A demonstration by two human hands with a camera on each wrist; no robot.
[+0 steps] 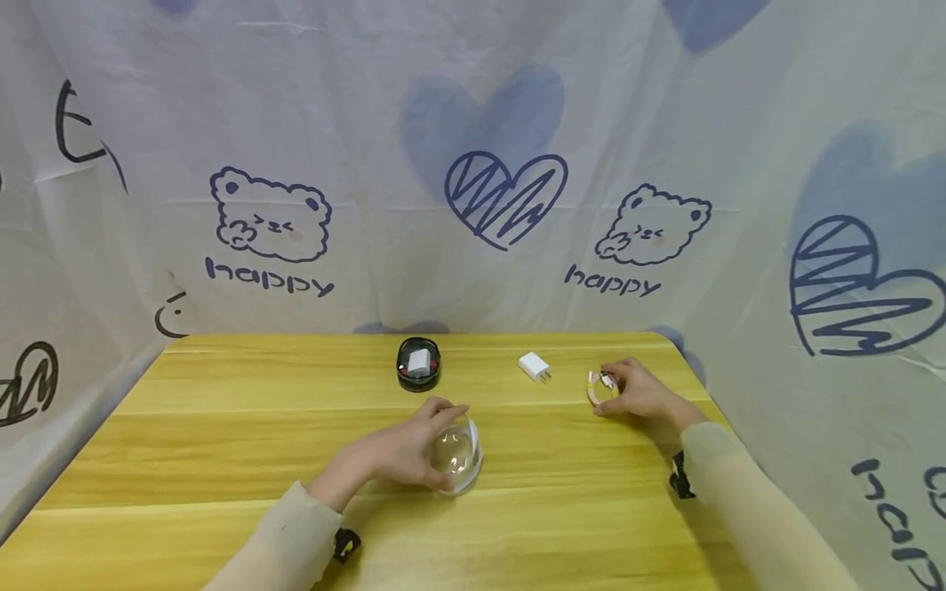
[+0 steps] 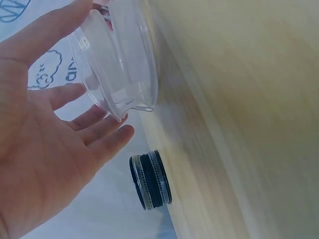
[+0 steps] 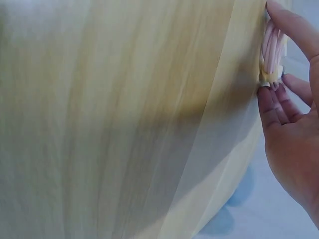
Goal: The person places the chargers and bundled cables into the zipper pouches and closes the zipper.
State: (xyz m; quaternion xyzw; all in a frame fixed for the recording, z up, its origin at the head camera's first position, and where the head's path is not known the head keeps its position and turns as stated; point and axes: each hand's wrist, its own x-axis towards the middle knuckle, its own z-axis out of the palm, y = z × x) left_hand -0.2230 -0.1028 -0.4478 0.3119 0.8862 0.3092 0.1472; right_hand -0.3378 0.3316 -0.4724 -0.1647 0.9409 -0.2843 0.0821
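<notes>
My left hand (image 1: 406,450) holds a clear round container (image 1: 458,455) on the table, thumb on one side and fingers on the other. The left wrist view shows the transparent walls of this container (image 2: 132,55) and a small tab on its rim. Over at the right, my right hand (image 1: 643,392) pinches a coiled cable (image 1: 591,389) between thumb and fingertips, low against the tabletop. Up close, the cable (image 3: 271,47) shows pale pink strands with a yellowish band around them. A white plug adapter (image 1: 533,365) lies left of the right hand, its prongs pointing right.
Behind the left hand stands a black round container (image 1: 409,382) with a white block (image 1: 419,362) inside. The yellow wood-grain table (image 1: 222,460) ends at a printed white cloth (image 1: 369,205) hanging at the back and sides.
</notes>
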